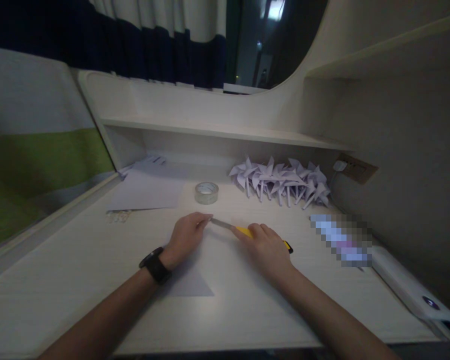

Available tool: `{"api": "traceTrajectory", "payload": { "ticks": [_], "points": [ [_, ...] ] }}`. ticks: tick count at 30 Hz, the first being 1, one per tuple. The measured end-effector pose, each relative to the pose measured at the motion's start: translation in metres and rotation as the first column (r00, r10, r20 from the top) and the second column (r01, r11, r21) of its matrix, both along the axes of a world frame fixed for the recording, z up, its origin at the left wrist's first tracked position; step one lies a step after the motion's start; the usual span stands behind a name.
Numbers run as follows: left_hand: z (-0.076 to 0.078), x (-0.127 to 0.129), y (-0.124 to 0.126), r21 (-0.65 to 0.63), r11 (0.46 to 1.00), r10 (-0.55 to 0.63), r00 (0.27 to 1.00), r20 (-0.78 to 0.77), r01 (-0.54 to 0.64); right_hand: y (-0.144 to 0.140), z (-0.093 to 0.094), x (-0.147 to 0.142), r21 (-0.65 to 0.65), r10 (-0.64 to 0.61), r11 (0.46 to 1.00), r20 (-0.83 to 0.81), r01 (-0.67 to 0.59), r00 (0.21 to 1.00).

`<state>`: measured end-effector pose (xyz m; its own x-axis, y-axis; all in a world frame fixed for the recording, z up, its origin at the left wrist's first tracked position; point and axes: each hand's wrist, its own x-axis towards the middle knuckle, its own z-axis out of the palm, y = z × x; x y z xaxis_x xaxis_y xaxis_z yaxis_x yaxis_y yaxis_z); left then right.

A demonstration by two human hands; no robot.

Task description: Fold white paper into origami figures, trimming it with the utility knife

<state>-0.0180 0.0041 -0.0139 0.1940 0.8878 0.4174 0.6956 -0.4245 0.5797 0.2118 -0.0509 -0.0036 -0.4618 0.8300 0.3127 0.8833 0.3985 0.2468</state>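
My right hand (268,250) is wrapped round a yellow utility knife (243,231), its long blade (222,223) extended and pointing left. The black end of the handle sticks out behind the hand. At the blade's tip, my left hand (187,234) has its thumb and finger pinched together; whether they grip the tip or something small is too fine to tell. A folded-looking triangle of white paper (191,284) lies on the desk beside my left forearm, partly covered by it. Just beyond my left hand stands a roll of clear tape (206,194).
Several paper pinwheels (281,177) lie bunched at the back right. White paper sheets (146,187) rest at the back left, with small pale bits (118,216) at their edge. To the right are a blurred-out phone-like object (339,241) and a long white device (408,282).
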Motion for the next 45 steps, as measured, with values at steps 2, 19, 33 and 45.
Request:
{"api": "traceTrajectory", "payload": {
  "ticks": [2, 19, 33, 45],
  "points": [
    [0.003, 0.002, 0.001, -0.005, 1.0, 0.002, 0.995, 0.102, -0.002, 0.001, -0.002, 0.001, 0.03, -0.004, 1.0, -0.03, 0.005, 1.0],
    [0.002, -0.006, 0.002, 0.301, 0.917, -0.204, 0.956, -0.211, 0.262, 0.013, 0.009, 0.024, 0.003, 0.012, 1.0, -0.39, -0.011, 0.921],
    [0.025, 0.013, -0.016, -0.279, 0.891, -0.165, 0.828, 0.536, 0.359, -0.006, 0.034, 0.026, 0.012, 0.112, 0.993, -0.466, -0.121, 0.877],
    [0.029, 0.006, -0.019, -0.403, 0.833, -0.076, 0.8, 0.596, 0.379, -0.028, 0.017, 0.041, 0.042, 0.134, 0.991, -0.299, -0.127, 0.945]
  ]
}}
